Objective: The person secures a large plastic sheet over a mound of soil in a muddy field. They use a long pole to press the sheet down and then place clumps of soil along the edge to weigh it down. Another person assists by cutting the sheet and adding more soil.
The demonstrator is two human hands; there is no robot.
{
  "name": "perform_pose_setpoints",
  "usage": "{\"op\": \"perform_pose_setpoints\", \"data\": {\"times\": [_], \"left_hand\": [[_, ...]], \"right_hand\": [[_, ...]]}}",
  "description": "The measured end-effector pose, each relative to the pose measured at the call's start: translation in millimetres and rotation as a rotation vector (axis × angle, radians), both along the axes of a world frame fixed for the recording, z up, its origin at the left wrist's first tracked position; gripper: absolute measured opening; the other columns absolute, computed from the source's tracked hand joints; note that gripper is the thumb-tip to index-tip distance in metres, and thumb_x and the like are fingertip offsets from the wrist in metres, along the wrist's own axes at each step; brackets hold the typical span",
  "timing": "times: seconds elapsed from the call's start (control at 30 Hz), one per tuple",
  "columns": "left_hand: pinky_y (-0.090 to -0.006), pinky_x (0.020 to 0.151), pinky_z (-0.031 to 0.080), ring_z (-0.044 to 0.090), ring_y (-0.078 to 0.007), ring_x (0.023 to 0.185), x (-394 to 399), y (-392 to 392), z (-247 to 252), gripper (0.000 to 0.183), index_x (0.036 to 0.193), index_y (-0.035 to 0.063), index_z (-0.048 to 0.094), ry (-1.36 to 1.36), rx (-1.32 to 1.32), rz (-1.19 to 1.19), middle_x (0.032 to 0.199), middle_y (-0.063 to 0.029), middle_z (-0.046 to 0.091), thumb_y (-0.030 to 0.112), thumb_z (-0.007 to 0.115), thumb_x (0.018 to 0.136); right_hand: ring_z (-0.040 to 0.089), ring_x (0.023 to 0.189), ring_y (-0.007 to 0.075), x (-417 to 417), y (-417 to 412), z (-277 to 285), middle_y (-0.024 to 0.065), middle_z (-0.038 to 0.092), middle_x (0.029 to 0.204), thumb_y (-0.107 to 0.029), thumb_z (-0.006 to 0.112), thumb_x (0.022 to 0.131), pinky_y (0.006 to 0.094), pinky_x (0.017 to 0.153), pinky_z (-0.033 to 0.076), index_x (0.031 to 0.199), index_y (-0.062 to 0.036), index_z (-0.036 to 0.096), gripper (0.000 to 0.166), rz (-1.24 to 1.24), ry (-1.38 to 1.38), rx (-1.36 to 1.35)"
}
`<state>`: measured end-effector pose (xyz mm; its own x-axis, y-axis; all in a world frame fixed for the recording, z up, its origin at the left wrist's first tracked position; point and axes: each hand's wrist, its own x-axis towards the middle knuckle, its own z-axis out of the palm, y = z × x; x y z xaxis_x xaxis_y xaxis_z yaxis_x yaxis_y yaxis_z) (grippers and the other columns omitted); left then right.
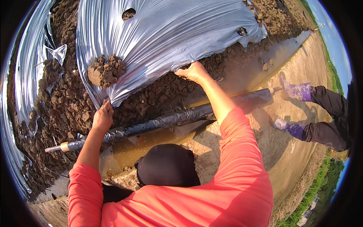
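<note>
Silver plastic mulch film (170,34) lies over a soil bed, with round holes cut in it. My left hand (103,115) grips its gathered near-left corner, and creases fan out from there. Just beyond that hand, a large clod of soil (106,71) rests on the film. My right hand (194,73) is at the film's near edge, thumb and fingers closed around it; some fingertips are hidden. Between the bed and my body lies a roll of mulch film (160,122), dark side outward, on a pole whose ends stick out.
Loose clods (68,107) separate this bed from another film-covered strip (31,56) at left. Muddy water (136,153) stands in a channel beneath the roll. A concrete path (306,68) runs alongside. Another person in purple boots (296,91) stands at right, near the pole's end.
</note>
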<state>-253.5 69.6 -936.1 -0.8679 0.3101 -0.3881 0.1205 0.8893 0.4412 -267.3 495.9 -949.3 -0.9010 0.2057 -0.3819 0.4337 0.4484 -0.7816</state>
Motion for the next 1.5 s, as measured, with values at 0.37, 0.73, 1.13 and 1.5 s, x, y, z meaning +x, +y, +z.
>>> {"op": "perform_pose_setpoints", "data": {"times": [0.37, 0.73, 1.13, 1.5], "left_hand": [[-0.0406, 0.096, 0.044, 0.045, -0.0341, 0.126, -0.1, -2.8, -7.5, 0.038, 0.122, -0.0001, 0.052, 0.049, -0.031, -0.028, 0.133, -0.0245, 0.048, 0.004, 0.054, 0.085], [-0.0422, 0.091, 0.046, 0.046, -0.0334, 0.125, 4.3, -10.9, -20.3, 0.036, 0.119, 0.0012, 0.053, 0.216, 0.041, -0.058, 0.122, -0.0212, 0.057, 0.001, 0.055, 0.083], [-0.0420, 0.095, 0.045, 0.046, -0.0347, 0.125, 1.9, -3.5, -9.5, 0.037, 0.121, -0.0022, 0.051, 0.097, -0.028, -0.046, 0.123, -0.0215, 0.056, 0.000, 0.054, 0.084], [-0.0427, 0.094, 0.045, 0.045, -0.0363, 0.126, 5.2, -7.3, -17.1, 0.045, 0.127, -0.0028, 0.048, 0.242, 0.046, -0.090, 0.117, -0.0226, 0.058, 0.000, 0.055, 0.084]], "right_hand": [[0.065, 0.093, 0.0179, 37.2, -15.7, -4.5, 0.0096, 0.063, 0.104, -0.016, 0.082, 0.070, 0.0356, 0.062, 0.061, 0.125, -0.0042, 0.047, 0.066, -0.285, -0.077, -0.565], [0.063, 0.098, 0.0335, 106.6, -18.8, -10.1, 0.0125, 0.063, 0.114, -0.027, 0.073, 0.078, 0.0334, 0.066, 0.060, 0.121, -0.0085, 0.055, 0.050, -0.721, 0.079, -1.568], [0.043, 0.123, 0.0386, -67.1, 2.5, 51.6, 0.0226, 0.038, 0.136, -0.006, 0.079, 0.065, 0.0486, 0.101, 0.040, 0.132, -0.0124, 0.040, 0.077, -0.542, 0.989, 0.814], [0.015, 0.144, 0.0356, -74.7, 52.8, 80.3, 0.0288, 0.012, 0.153, -0.037, 0.072, 0.073, 0.0446, 0.113, 0.025, 0.145, -0.0280, 0.035, 0.081, 0.028, 0.172, 0.298]]}}
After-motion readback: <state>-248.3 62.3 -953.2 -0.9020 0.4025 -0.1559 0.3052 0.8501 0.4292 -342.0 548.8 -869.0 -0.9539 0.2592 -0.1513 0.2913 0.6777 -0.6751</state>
